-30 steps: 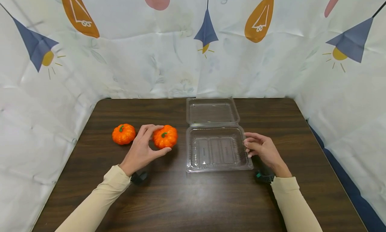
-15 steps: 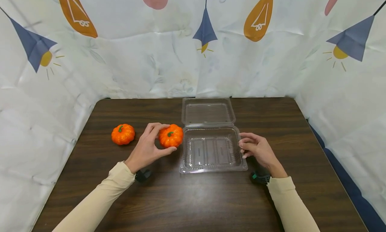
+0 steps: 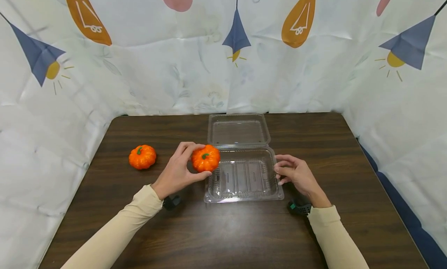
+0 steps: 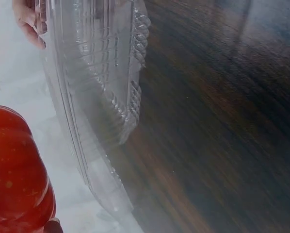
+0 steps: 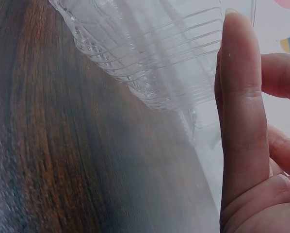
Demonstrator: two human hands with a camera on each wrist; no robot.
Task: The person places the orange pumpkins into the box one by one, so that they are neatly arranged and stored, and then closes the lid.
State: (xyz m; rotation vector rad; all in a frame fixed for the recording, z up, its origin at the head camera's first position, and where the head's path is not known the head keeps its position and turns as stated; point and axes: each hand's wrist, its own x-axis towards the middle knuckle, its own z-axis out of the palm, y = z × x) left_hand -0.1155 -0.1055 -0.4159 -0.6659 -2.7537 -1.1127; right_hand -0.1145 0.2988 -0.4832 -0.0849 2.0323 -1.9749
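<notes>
In the head view my left hand point(image 3: 177, 170) grips a small glossy orange pumpkin point(image 3: 206, 158) with a green stem, fingers on its far side and thumb on its near side. This pumpkin overlaps the left rim of a clear plastic clamshell container point(image 3: 246, 177), whose lid point(image 3: 239, 130) lies folded back behind it. At the opposite side, my right hand point(image 3: 297, 175) pinches the container's right rim. The right wrist view shows the thumb point(image 5: 243, 97) up against that rim. Close to the left wrist camera, the held pumpkin point(image 4: 16, 170) is beside the container wall point(image 4: 72, 111).
A second orange pumpkin point(image 3: 142, 157) rests on the dark wood table point(image 3: 223, 238), left of the left hand. White fabric point(image 3: 174, 82) printed with lamps and bulbs surrounds the table at the back and sides.
The left hand has carried its pumpkin rightward from beside the container to over its left rim. The container has slid left together with the right hand. The other pumpkin has stayed put.
</notes>
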